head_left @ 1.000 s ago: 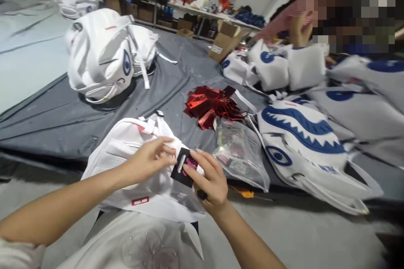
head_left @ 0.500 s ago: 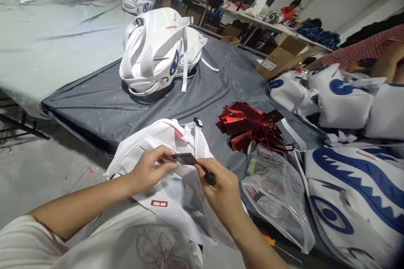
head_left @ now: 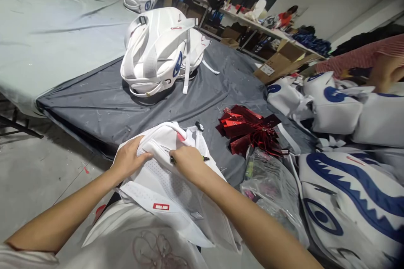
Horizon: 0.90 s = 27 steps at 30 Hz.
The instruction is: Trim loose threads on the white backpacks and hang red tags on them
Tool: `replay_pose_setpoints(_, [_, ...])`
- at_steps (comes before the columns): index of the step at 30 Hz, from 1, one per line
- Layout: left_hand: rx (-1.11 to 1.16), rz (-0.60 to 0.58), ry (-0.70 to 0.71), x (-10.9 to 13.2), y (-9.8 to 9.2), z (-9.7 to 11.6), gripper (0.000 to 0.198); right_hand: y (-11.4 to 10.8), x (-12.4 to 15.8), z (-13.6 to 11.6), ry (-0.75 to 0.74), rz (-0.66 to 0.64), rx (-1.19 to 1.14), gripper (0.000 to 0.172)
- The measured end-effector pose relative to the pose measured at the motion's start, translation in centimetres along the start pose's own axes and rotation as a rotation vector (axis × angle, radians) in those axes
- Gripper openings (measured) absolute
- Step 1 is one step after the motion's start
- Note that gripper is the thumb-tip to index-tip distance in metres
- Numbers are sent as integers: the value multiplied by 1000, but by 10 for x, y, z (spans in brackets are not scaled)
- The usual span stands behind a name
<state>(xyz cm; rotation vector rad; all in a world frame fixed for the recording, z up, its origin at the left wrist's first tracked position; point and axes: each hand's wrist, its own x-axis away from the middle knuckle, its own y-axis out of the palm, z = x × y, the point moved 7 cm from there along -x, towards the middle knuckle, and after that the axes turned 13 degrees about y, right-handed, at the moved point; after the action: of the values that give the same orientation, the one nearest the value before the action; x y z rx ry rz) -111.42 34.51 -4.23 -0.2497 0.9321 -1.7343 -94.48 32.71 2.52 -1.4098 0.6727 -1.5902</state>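
Note:
In front of me lies a white backpack (head_left: 166,178) with perforated panels and a red label (head_left: 160,207) near its lower edge. My left hand (head_left: 128,160) is closed on the fabric at the bag's left upper side, thumb on top. My right hand (head_left: 188,162) rests on the upper middle of the bag, its fingers curled round a slim dark-handled tool (head_left: 206,158). Only the dark ends of that tool stick out of the fist, so its kind is unclear. A black buckle (head_left: 199,126) sits at the top of the bag.
Right of the bag lie a pile of shiny red strips (head_left: 249,128) and a clear plastic bag (head_left: 273,185). White backpacks with blue prints (head_left: 350,201) stand at the right. Another white backpack (head_left: 154,56) stands farther back. Other people's arms show at the far side and right.
The small dark flat piece held between both hands is out of sight. My left hand has moved left onto the backpack's fabric; my right hand has moved left across the bag.

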Motion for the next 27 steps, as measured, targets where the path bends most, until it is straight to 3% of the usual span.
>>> replay_pose_setpoints(3, [-5,-17,7,0,-1,1,54,-5,4,-2,12,16,-6,25])
replay_pose_setpoints(6, [19,-54,-4,4,-5,1,59,-17,5,-10,20,120,-85,26])
replay_pose_setpoints(11, [-81,-163,-112,2,-4,-16,63,-28,-13,-35,-129,236,-267,22])
replay_pose_setpoints(15, [-186,-186,-95,-5,-6,-18,55,-29,-11,-38,-221,331,-227,21])
replay_pose_setpoints(18, [-206,-178,-105,-1,-13,-11,52,-15,11,-24,-179,298,-135,17])
replay_pose_setpoints(22, [-214,-177,-116,2,-20,-1,47,13,41,17,4,203,-101,16])
replay_pose_setpoints(27, [-164,-244,-168,-11,-24,-3,59,21,62,35,84,229,-146,20])
